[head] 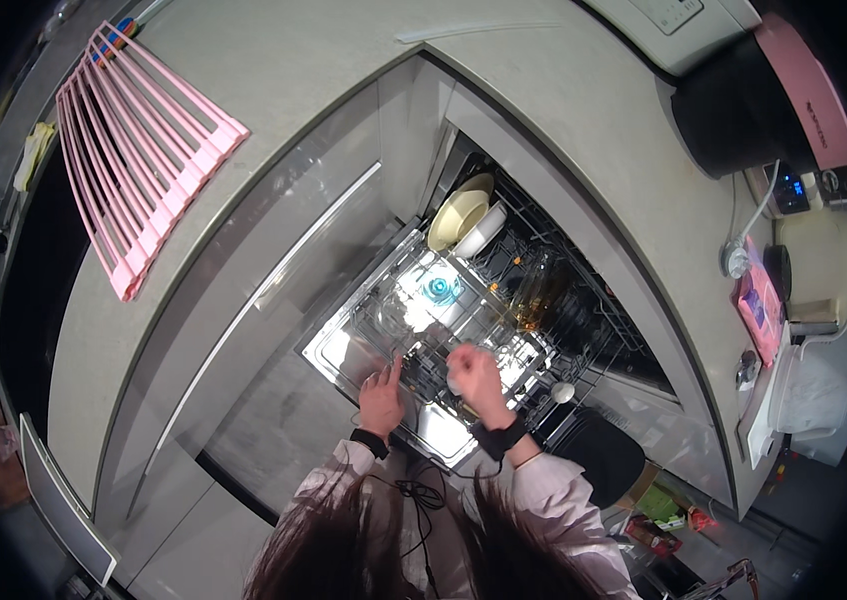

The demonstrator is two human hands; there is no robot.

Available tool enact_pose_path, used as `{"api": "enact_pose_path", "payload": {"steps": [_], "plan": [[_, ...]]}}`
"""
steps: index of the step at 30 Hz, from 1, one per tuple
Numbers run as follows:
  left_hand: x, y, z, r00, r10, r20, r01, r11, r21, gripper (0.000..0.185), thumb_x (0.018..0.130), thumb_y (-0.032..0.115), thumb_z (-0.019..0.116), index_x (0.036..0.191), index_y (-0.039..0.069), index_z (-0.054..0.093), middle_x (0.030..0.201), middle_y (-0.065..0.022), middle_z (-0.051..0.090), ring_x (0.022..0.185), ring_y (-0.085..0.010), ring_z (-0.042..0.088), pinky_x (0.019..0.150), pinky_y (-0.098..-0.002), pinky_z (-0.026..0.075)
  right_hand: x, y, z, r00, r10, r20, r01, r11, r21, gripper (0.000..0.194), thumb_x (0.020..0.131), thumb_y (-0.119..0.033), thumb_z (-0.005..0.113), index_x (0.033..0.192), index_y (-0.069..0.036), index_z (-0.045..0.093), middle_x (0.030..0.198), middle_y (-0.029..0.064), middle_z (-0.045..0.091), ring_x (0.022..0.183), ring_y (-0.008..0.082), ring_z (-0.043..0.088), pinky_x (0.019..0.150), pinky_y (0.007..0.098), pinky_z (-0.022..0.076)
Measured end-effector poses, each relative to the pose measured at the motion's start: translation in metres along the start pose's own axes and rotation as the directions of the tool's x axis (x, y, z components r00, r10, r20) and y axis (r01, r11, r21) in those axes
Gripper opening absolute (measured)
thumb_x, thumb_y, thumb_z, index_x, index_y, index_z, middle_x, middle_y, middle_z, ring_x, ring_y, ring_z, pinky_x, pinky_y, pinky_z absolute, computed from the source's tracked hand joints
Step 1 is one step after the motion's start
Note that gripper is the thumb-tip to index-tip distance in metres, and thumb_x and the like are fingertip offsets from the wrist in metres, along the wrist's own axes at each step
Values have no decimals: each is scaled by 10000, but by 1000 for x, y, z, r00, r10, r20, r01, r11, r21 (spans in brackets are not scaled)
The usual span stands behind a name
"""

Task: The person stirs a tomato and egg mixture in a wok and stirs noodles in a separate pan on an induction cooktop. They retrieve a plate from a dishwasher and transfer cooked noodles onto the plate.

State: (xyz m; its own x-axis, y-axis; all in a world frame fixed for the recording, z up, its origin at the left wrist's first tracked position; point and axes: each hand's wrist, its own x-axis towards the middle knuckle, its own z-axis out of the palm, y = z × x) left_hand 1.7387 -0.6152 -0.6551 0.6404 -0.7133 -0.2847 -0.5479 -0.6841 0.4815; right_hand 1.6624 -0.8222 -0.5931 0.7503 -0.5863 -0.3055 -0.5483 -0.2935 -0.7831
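A dishwasher with its door down stands before me, its wire rack (363,322) pulled out over the shiny inner door (442,435). My left hand (382,397) is over the near left side of the rack, fingers apart and holding nothing. Curled above the near part of the rack, my right hand (479,382) is around a clear, glass-like item (455,381) that its fingers partly cover. Cream bowls (459,217) and a white bowl (482,231) lean in the far corner. A blue round thing (440,288) shows among the wires.
A grey countertop (303,82) bends around the dishwasher. On it lie a pink roll-up drying rack (153,165), a pink-and-black appliance (738,105) and a pink packet (759,307). A black rounded object (596,454) stands close on my right. Black cables (419,491) hang before my body.
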Motion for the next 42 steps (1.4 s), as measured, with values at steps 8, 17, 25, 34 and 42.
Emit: {"api": "enact_pose_path", "payload": {"steps": [8,17,25,34,42], "plan": [[-19,-9,2,999,32,39,-31,999,-30,783,818,63,587,1563,78,347,1394,-164,596,1250,-382,566,1089,-467,428,173,-34,-44,932,-257,-254,139,904,-404,302,915,-89,586,1215,-122,586,988,204,689,853,401,684,714,494,549],[-28,-27,-6,996,-47,73,50,998,-45,760,823,74,595,1550,85,373,1277,-140,649,1265,-333,544,1140,-464,375,226,-46,-44,997,-30,65,68,707,-704,398,822,-220,702,1194,-124,600,1039,158,656,960,388,679,801,452,568],[-27,-38,-15,996,-66,55,70,994,-83,761,828,110,608,1551,98,372,1261,-133,658,1299,-338,528,1171,-463,343,255,-60,-26,879,-397,263,412,356,-838,456,861,-64,601,1303,-174,611,948,81,663,966,316,644,801,431,558],[-23,-40,-17,969,-112,222,124,991,-43,699,846,165,616,1510,74,418,1253,-154,659,1319,-361,515,1188,-477,311,290,-54,-2,951,-204,230,305,524,-795,216,767,-131,769,952,-49,693,889,200,721,862,387,715,757,475,582],[-31,-45,7,985,-110,134,117,992,-44,611,837,215,626,1415,49,518,1206,-151,676,1293,-360,530,1171,-488,312,289,-83,-30,900,-334,280,432,593,-680,231,727,-154,826,860,-12,701,859,225,701,847,421,688,755,491,560]]}}
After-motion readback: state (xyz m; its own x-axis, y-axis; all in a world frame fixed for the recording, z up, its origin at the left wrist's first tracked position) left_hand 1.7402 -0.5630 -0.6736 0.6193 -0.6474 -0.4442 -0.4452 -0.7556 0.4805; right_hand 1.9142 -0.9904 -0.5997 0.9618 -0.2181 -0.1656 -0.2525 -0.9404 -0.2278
